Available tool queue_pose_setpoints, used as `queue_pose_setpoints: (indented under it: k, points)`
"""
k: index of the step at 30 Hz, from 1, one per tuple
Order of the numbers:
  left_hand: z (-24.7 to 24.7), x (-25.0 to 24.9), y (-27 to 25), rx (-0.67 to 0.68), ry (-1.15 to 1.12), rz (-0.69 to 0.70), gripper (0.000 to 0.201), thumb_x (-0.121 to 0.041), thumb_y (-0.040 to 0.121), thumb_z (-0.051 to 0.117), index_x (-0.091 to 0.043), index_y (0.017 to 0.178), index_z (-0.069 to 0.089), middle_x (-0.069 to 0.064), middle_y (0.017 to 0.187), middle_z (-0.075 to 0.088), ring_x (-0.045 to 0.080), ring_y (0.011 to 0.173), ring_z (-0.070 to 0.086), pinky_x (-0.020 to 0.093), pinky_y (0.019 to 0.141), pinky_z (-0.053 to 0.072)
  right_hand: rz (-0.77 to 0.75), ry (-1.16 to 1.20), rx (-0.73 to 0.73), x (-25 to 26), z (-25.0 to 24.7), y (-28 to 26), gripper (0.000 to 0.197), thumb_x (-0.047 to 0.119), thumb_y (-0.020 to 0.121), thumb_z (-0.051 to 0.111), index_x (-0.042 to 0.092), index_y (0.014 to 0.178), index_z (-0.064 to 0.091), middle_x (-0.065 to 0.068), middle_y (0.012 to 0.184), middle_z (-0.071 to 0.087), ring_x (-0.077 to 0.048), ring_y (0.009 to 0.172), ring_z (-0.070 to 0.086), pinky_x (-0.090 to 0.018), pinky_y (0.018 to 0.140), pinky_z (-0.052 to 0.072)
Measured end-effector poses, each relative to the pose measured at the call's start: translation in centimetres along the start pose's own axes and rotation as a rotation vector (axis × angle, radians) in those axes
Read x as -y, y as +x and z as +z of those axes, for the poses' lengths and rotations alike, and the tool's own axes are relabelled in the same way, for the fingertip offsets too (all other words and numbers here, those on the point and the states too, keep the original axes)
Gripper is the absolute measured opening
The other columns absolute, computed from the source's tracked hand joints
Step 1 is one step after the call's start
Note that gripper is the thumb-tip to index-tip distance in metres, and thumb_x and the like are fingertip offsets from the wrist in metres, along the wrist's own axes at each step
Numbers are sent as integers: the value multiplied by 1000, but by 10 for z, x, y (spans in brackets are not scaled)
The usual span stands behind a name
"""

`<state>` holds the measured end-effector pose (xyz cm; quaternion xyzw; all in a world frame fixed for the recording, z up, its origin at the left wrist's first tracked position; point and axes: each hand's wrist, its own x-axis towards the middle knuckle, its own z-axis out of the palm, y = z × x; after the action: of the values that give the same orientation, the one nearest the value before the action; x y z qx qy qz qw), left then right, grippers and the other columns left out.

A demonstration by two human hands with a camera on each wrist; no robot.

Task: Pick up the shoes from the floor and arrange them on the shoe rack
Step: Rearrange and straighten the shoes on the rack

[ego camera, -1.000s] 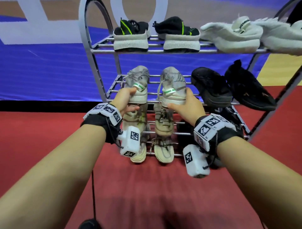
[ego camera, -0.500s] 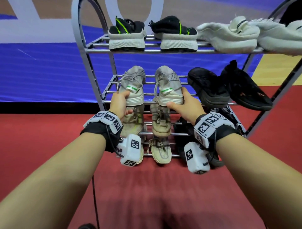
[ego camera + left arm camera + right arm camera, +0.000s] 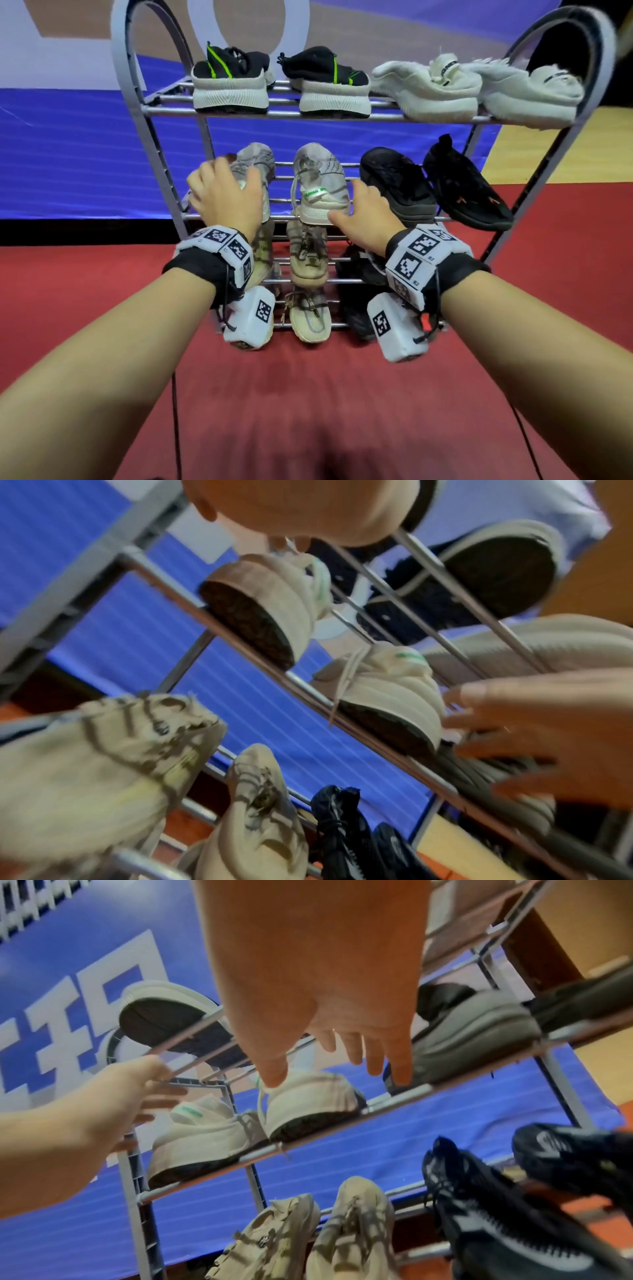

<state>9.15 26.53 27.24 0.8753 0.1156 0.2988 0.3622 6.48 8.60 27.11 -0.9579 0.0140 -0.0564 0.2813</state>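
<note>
The left hand (image 3: 224, 195) has let go and now floats over the left grey shoe (image 3: 255, 161), fingers loose. The right grey shoe (image 3: 317, 181) sits beside it on the middle shelf (image 3: 284, 216). The right hand (image 3: 363, 216) has opened too, fingers spread by its heel.

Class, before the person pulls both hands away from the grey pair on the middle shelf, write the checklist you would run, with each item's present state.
1. Right grey shoe resting on the middle shelf: ok, its sole sits on the bars.
2. Left grey shoe on the same shelf: ok.
3. Right hand let go: ok, fingers spread and straight.
4. Left hand let go: ok, fingers look straight in the right wrist view.
5. Laces free of fingers: cannot tell; one hangs over the front bar.
6. Black shoes beside them undisturbed: ok.
</note>
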Motion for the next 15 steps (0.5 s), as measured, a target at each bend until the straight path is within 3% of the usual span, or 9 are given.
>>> queue_pose_setpoints:
  k: [4, 7, 11, 15]
  points:
    - [14, -40, -21, 150, -42, 421, 44, -32, 83, 41, -10, 116, 60, 11, 117, 53, 31, 121, 38, 38, 98, 31, -83, -160, -19, -12, -48, -18, 58, 36, 91, 50, 8, 139, 33, -15, 130, 53, -33, 123, 47, -43, 100, 41]
    - [31, -71, -39, 282, -119, 531, 39, -30, 84, 42, -13, 113, 61, 9, 115, 54, 28, 119, 41, 34, 95, 32, -41, -299, -15, -33, -79, -31, 53, 36, 90, 50, 12, 136, 39, -13, 127, 56, -32, 122, 48, -44, 99, 43]
    - [59, -103, -55, 475, -248, 436, 28, -24, 89, 49, -16, 114, 59, 6, 119, 54, 25, 106, 55, 35, 95, 42, 101, -396, -63, -73, -102, -39, 44, 32, 90, 48, 7, 126, 47, -17, 129, 52, -35, 123, 44, -45, 99, 42]
    - [88, -111, -60, 638, -191, 288, 35, -29, 88, 49, -10, 117, 54, 10, 124, 54, 27, 109, 55, 40, 95, 44, 311, -330, -143, -112, -107, -41, 49, 31, 92, 48, 5, 133, 41, -20, 138, 38, -39, 129, 36, -44, 105, 36]
